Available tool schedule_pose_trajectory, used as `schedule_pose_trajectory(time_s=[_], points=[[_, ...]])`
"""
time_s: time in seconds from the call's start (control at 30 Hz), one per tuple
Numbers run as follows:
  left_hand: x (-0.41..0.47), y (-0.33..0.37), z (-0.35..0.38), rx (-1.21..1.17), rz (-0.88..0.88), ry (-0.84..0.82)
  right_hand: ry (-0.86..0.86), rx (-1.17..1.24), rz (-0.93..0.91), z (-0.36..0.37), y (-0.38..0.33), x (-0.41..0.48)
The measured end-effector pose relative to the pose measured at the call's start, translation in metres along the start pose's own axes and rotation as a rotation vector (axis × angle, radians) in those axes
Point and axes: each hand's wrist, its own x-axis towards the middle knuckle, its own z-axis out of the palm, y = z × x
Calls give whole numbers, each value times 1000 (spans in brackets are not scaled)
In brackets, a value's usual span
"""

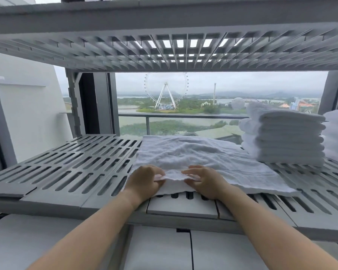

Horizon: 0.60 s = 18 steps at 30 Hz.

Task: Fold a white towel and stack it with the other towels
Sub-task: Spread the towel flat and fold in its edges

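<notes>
white towel [193, 152] flat on slatted shelf [66, 172], long axis left-right along shelf front, left hand [144, 182] and right hand [205, 182] fingers [191, 169] pinching raised near edge, folded towel stack [285, 139] just right

White towel [193, 154], white stacked towels [283, 137], grey slotted shelf [66, 172].

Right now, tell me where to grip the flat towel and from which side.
Pinch the white towel along its near hem, coming from the front: that edge is raised off the shelf between the left hand and right hand. The folded stack crowds its right side.
</notes>
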Motion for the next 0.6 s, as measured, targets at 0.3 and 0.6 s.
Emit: schedule_pose_trajectory(time_s=[0.3, 0.6], points=[[-44, -20, -17, -126, -100, 149, 65, 34, -101, 12, -41, -3], [-61, -49, -34, -231, -161, 61, 121, 50, -56, 49, -94, 18]])
